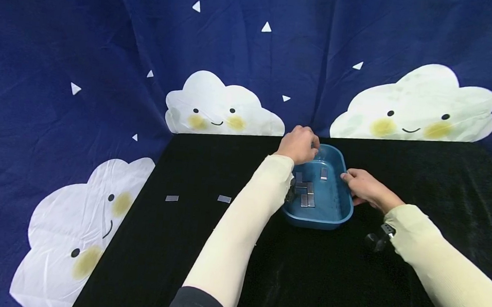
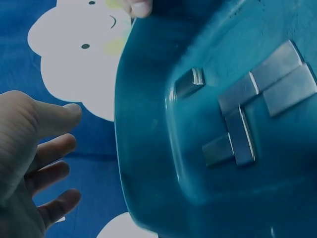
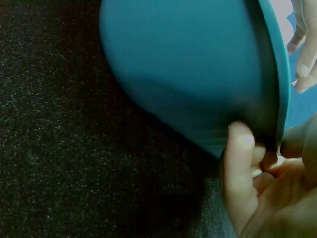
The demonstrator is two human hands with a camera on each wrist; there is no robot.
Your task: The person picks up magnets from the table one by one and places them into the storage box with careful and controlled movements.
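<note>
A blue plastic tub [image 1: 327, 199] is tilted on the black cloth. My right hand [image 1: 366, 186] grips its right side, with the thumb at the rim and fingers against the outer wall in the right wrist view. My left hand [image 1: 298, 144] hovers by the far left rim. In the left wrist view its fingers [image 2: 52, 148] are spread and loosely bent, holding nothing, apart from the tub. Inside the tub, several flat silvery rectangular blocks [image 2: 277, 64] lie touching in a cluster. One similar block [image 2: 188, 83] lies separately nearer the wall.
Two small grey rectangular pieces [image 1: 172, 198] lie apart on the black table cloth [image 1: 131, 260], left of my left forearm. Behind the table hangs a blue curtain [image 1: 238, 45] with white smiling clouds and small triangles.
</note>
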